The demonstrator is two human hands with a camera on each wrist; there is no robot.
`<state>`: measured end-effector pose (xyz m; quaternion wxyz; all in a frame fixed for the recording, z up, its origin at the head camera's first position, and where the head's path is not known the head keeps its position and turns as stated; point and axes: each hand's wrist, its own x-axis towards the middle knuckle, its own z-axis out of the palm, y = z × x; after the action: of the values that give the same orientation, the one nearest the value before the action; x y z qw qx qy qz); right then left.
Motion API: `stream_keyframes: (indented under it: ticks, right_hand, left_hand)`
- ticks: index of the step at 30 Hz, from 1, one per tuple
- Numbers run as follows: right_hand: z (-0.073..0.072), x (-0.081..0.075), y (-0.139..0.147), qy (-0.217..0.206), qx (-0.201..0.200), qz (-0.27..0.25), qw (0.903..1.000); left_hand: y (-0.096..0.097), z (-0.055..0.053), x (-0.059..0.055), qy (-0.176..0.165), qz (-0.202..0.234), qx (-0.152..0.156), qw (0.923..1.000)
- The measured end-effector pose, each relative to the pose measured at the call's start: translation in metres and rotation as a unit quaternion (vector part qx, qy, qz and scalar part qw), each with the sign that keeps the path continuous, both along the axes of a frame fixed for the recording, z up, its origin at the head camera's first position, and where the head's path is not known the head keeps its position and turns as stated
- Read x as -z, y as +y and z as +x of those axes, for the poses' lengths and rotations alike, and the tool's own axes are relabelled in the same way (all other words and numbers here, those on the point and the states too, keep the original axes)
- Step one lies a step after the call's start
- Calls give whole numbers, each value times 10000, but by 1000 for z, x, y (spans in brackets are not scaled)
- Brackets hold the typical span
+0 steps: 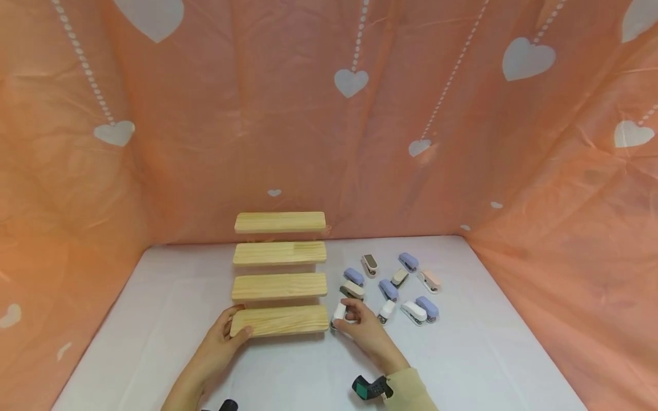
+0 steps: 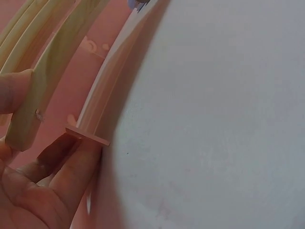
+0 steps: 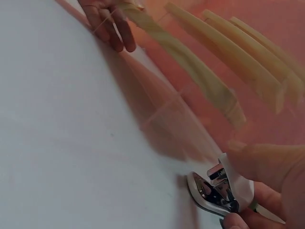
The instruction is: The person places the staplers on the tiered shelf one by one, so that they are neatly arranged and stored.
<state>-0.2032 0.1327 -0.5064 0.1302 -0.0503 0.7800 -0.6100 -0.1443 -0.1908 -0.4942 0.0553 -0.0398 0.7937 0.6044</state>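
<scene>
A four-step wooden display rack stands left of centre, and its lowest board [image 1: 279, 321] lies nearest to me. My left hand [image 1: 221, 337] grips the left end of that board, thumb on the wood [image 2: 52, 71] and fingers below around the clear support. Just off the board's right end, my right hand [image 1: 367, 331] pinches a small white stapler [image 1: 339, 312] between thumb and fingers. From the right wrist view, this stapler [image 3: 238, 186] has its jaw spread, the metal base low over the white tabletop.
Several small staplers lie on the right: purple [image 1: 388, 289], beige [image 1: 352, 290], white [image 1: 413, 311], pink [image 1: 430, 281], and one with a dark top [image 1: 369, 265]. The upper boards [image 1: 279, 286] rise behind the lowest one. An orange cloth with hearts [image 1: 308, 142] hangs around the table [image 1: 462, 365].
</scene>
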Motion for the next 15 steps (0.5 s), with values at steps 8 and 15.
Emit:
stream_keyframes:
  ticks: [8,15]
  right_hand:
    - [0,1,-6,142,340,506,9980]
    - [-1,5,-11,230,294,576,9976]
  left_hand:
    - [2,-1,-1,-51,-48,23,10000]
    - [-2,1,-1,-65,-112,46,9999]
